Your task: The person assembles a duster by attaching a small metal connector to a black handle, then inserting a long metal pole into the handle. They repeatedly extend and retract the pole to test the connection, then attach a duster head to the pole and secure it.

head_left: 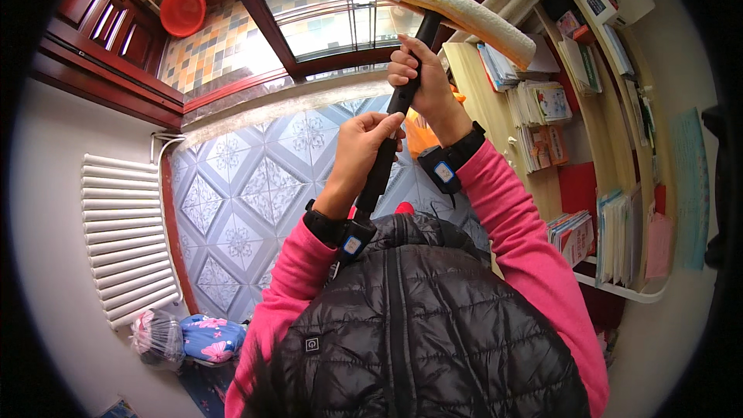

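Observation:
A window washer with a black handle (402,99) and a long white fluffy head (464,9) is held up in front of me, its head tilted down to the right. My right hand (427,81) wraps round the handle a little below the head. Lower on the same handle, my left hand (365,147) grips with the thumb laid along it. The handle's lower end reaches toward my chest, beside my left wrist. Behind the head stands a glass pane (364,31) in a dark red frame; the head overlaps it in view, and I cannot tell whether they touch.
On the right, a wooden shelf unit (495,124) holds books and papers. A white radiator (128,240) runs along the left wall, with bagged bundles (209,338) below. Through the doorway is a red basin (183,11). An orange bag (419,135) lies behind my right wrist.

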`<state>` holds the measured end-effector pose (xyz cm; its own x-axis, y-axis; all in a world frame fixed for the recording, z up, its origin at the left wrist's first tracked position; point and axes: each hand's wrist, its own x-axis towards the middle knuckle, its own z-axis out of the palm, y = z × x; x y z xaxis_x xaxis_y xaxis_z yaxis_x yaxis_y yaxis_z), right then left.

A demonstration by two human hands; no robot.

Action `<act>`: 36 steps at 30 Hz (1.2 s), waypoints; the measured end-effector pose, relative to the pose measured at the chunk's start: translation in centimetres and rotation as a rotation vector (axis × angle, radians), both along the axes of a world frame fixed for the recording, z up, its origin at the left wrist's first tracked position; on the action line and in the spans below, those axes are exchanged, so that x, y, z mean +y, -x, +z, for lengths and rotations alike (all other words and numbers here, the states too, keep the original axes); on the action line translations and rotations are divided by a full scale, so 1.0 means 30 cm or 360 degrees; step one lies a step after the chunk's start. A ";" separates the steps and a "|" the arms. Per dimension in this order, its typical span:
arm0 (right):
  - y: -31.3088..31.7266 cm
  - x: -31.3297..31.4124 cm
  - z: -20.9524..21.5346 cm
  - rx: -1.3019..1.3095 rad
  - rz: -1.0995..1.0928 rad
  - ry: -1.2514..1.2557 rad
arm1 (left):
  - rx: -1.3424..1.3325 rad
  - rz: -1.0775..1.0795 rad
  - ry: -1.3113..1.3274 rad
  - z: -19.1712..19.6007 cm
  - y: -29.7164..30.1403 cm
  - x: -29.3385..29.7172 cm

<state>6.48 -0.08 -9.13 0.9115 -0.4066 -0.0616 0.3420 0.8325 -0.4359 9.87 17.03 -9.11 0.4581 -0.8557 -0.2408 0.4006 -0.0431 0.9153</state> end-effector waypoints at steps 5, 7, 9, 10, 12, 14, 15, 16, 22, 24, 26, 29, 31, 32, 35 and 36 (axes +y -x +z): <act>0.029 0.025 0.016 0.0315 -0.0313 0.0130 | 0.0017 0.0028 -0.0077 -0.007 0.010 -0.017; 0.035 0.030 0.017 0.0326 -0.0304 0.0120 | 0.0014 0.0045 -0.0095 -0.006 0.015 -0.017; 0.041 0.029 0.012 0.0315 -0.0256 0.0074 | 0.0029 0.0024 -0.0139 -0.004 0.018 -0.018; 0.043 0.027 0.009 0.0213 -0.0196 0.0096 | 0.0041 0.0008 -0.0155 -0.002 0.015 -0.019; 0.051 0.034 -0.003 0.0182 -0.0169 0.0046 | 0.0071 0.0017 -0.0151 0.001 0.011 -0.024; 0.054 0.041 -0.011 0.0168 -0.0183 0.0062 | 0.0111 0.0066 -0.0112 0.003 0.008 -0.027; 0.055 0.046 -0.014 0.0166 -0.0186 0.0070 | 0.0138 0.0052 -0.0128 0.004 0.004 -0.027; 0.054 0.049 -0.015 0.0104 -0.0165 0.0109 | 0.0122 0.0043 -0.0124 0.005 0.001 -0.026; 0.068 0.050 -0.019 0.0161 -0.0093 0.0046 | 0.0180 -0.0010 -0.0081 -0.012 0.000 -0.019; 0.071 0.040 -0.025 0.0178 -0.0094 0.0026 | 0.0213 0.0007 -0.0068 -0.019 0.004 -0.020; 0.070 0.024 -0.031 0.0116 -0.0092 0.0007 | 0.0292 -0.0073 -0.0025 -0.020 0.009 -0.012; 0.083 0.010 -0.034 0.0024 -0.0081 -0.0011 | 0.0325 -0.0443 -0.0163 -0.009 0.014 0.028; 0.097 0.010 -0.027 -0.0077 -0.0053 -0.0057 | 0.0064 -0.0625 -0.0223 0.002 0.028 0.061; 0.099 0.015 -0.020 -0.0169 -0.0009 -0.0031 | -0.0020 -0.0618 -0.0187 0.007 0.033 0.071; 0.113 0.027 0.020 -0.0253 0.0022 -0.0021 | -0.0193 -0.0543 -0.0134 0.026 0.051 0.079; 0.115 0.032 0.039 -0.0263 0.0023 0.0012 | -0.0201 -0.0537 -0.0133 0.036 0.053 0.080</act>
